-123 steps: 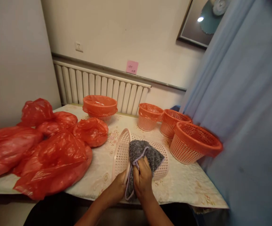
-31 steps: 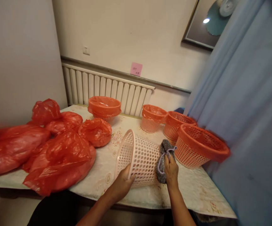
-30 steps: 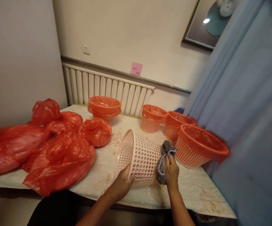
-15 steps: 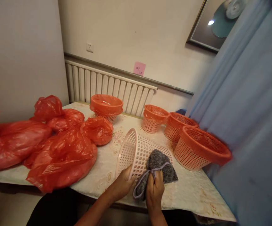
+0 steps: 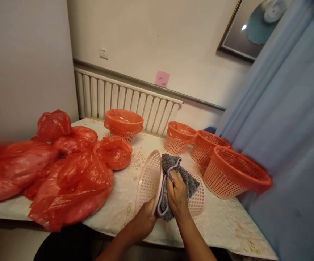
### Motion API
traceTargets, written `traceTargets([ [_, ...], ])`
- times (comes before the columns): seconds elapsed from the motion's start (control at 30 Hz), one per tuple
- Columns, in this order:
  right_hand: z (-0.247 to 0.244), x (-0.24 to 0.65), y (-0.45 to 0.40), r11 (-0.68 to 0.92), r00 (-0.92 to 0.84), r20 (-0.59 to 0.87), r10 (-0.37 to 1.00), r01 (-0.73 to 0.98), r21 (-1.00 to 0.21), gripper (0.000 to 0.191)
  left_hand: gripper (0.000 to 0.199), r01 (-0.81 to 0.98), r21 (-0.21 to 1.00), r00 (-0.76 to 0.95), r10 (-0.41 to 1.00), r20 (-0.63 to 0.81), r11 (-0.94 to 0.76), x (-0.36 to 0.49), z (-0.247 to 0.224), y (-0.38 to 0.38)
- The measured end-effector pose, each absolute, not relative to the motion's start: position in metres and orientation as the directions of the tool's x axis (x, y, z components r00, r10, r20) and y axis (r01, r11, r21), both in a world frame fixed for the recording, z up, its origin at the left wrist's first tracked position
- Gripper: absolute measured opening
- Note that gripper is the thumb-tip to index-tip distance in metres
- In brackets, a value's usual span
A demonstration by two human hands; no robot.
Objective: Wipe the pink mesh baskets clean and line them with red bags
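A pale pink perforated plastic basket (image 5: pixel 149 177) lies tipped on its side on the table, its mouth facing left. My left hand (image 5: pixel 145 220) grips the lower part of its rim, the fingers partly hidden inside. Bunched in my right hand (image 5: pixel 178 194) is a dark grey cloth (image 5: pixel 191 181) with a lilac edge. The cloth presses against the basket's outer side close to the rim and covers much of that side.
Several filled red plastic bags (image 5: pixel 75 181) crowd the table's left side. A red-lined basket (image 5: pixel 124 125) stands at the back, and three more line the right, the nearest basket (image 5: pixel 224 177) beside a blue curtain (image 5: pixel 289 137). A floral cloth covers the table (image 5: pixel 124 192).
My right hand has moved the cloth up along the basket's side, nearer the rim. My left hand keeps its hold on the rim, and the basket has shifted slightly.
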State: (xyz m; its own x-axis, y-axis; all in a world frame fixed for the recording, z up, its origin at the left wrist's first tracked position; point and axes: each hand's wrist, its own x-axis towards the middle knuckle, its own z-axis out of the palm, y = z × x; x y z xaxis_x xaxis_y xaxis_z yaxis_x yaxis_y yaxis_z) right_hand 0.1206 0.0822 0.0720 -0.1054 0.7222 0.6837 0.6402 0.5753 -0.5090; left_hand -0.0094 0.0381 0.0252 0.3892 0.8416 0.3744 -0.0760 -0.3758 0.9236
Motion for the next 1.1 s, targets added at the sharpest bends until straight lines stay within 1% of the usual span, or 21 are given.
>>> traceTargets([
  [0.17,0.07,0.116,0.087,0.563,-0.071,0.692,0.718,0.644,-0.518,0.026,0.033,-0.068,0.93,0.417,0.837,0.356,-0.361,-0.016,0.019,0.042],
  [0.27,0.063,0.113,0.085,0.554,-0.052,0.701,0.712,0.655,-0.514,0.025,0.03,-0.092,0.924,0.441,0.817,0.372,-0.372,-0.02,0.011,0.048],
  [0.4,0.057,0.111,0.088,0.536,-0.029,0.701,0.713,0.667,-0.518,0.021,0.027,-0.124,0.935,0.47,0.81,0.351,-0.333,-0.023,0.003,0.058],
  [0.6,0.059,0.108,0.102,0.515,0.006,0.708,0.706,0.682,-0.52,0.02,0.033,-0.139,0.93,0.508,0.782,0.363,-0.341,-0.024,0.004,0.079],
  [0.7,0.058,0.104,0.111,0.501,0.023,0.711,0.703,0.693,-0.518,0.019,0.031,-0.142,0.926,0.531,0.763,0.369,-0.349,-0.026,0.003,0.092],
  [0.93,0.055,0.095,0.129,0.441,0.073,0.685,0.725,0.715,-0.542,0.025,0.026,-0.238,0.915,0.477,0.781,0.402,-0.326,-0.032,-0.006,0.114],
  [1.1,0.056,0.094,0.138,0.405,0.091,0.659,0.747,0.723,-0.56,0.026,0.015,-0.231,0.909,0.394,0.821,0.413,-0.346,-0.031,0.004,0.119],
])
